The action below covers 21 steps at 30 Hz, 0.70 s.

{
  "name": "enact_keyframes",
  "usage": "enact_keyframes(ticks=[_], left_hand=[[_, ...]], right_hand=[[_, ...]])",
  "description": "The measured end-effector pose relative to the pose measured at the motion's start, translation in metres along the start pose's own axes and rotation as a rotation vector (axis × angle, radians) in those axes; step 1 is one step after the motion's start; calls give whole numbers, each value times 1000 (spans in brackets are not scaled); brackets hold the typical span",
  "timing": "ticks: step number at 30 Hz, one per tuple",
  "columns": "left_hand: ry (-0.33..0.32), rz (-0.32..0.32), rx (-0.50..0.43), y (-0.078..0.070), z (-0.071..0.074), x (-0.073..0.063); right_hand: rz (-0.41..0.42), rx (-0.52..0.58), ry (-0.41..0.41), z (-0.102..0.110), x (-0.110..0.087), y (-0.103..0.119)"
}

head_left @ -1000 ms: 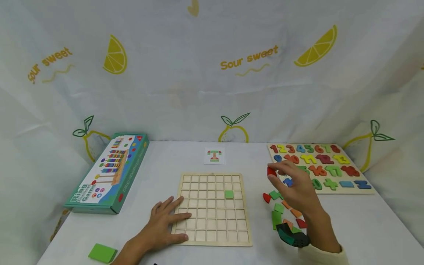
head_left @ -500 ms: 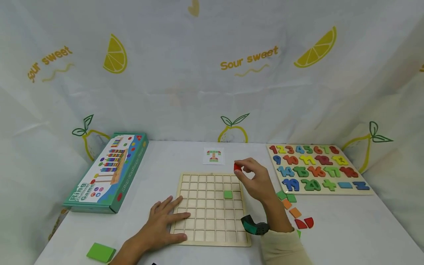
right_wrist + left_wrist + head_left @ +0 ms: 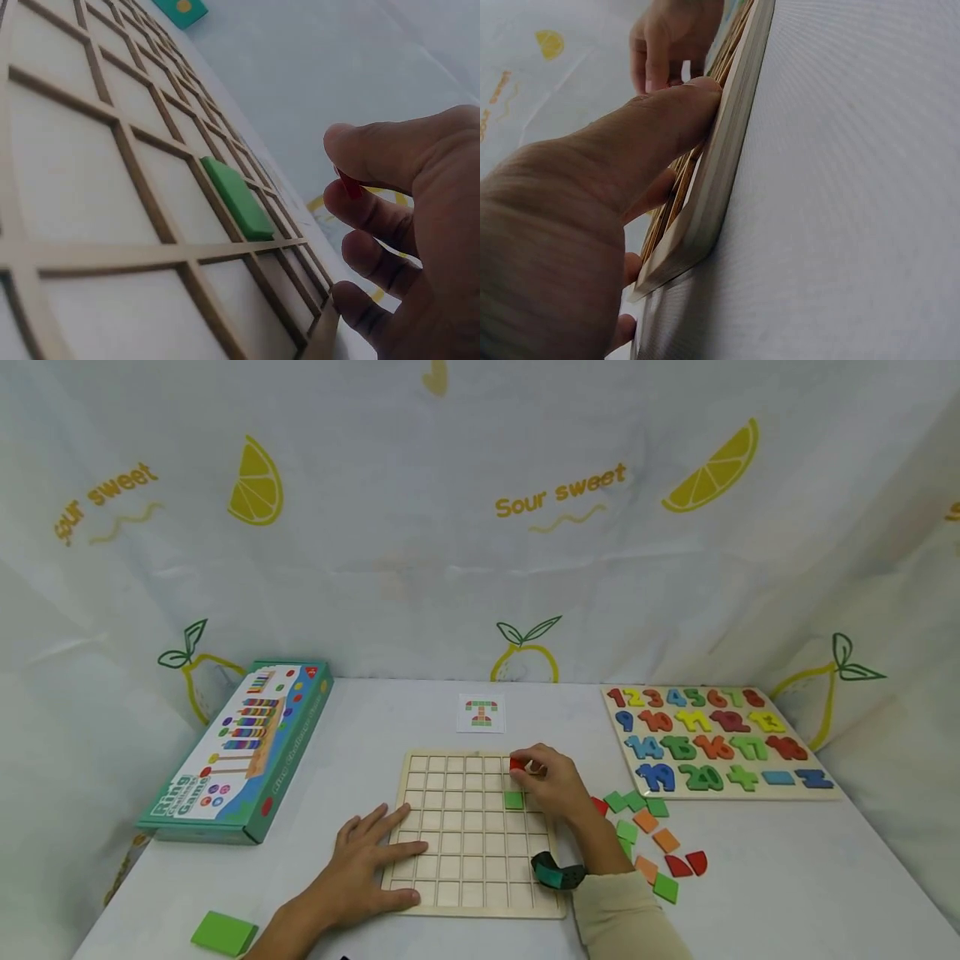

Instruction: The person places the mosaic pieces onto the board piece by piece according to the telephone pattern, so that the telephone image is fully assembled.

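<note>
A wooden grid board [image 3: 462,867] lies mid-table, with one green square tile [image 3: 513,800] in a cell toward its right side. My right hand [image 3: 557,783] pinches a red quarter-circle tile [image 3: 517,763] between thumb and index finger, close over the board's far right cells. In the right wrist view the red tile [image 3: 349,184] shows only as a sliver between the fingertips. My left hand [image 3: 375,864] rests with spread fingers on the board's left edge; its thumb [image 3: 667,112] lies along the near rim in the left wrist view.
Beyond the board lies a pattern card [image 3: 482,713] with a T figure. Loose tiles, such as an orange square [image 3: 665,840], are scattered right of the board. A number puzzle [image 3: 720,743] lies back right, a game box [image 3: 240,752] left, a green block [image 3: 224,933] front left.
My right hand has carried the red tile leftward from beside the number puzzle and down to the board's far right part. The left hand has stayed on the board's left edge.
</note>
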<state>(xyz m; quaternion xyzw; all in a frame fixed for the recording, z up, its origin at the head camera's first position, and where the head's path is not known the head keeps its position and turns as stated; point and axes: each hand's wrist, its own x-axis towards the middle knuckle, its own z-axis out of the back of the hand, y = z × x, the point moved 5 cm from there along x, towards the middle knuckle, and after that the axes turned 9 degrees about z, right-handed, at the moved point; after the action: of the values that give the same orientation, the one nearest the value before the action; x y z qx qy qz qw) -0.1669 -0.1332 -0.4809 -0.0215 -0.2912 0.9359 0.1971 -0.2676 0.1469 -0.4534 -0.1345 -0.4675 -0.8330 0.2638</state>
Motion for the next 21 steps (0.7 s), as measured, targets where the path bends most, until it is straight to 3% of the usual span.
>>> enact_keyframes(ticks=[4, 12, 21], left_hand=[[-3, -3, -5, 0, 0, 0], [3, 3, -9, 0, 0, 0], [3, 5, -15, -2, 2, -1]], right_hand=[[-46, -28, 51, -6, -1, -4], [-59, -118, 128, -13, -2, -7], [-89, -177, 150, -18, -1, -6]])
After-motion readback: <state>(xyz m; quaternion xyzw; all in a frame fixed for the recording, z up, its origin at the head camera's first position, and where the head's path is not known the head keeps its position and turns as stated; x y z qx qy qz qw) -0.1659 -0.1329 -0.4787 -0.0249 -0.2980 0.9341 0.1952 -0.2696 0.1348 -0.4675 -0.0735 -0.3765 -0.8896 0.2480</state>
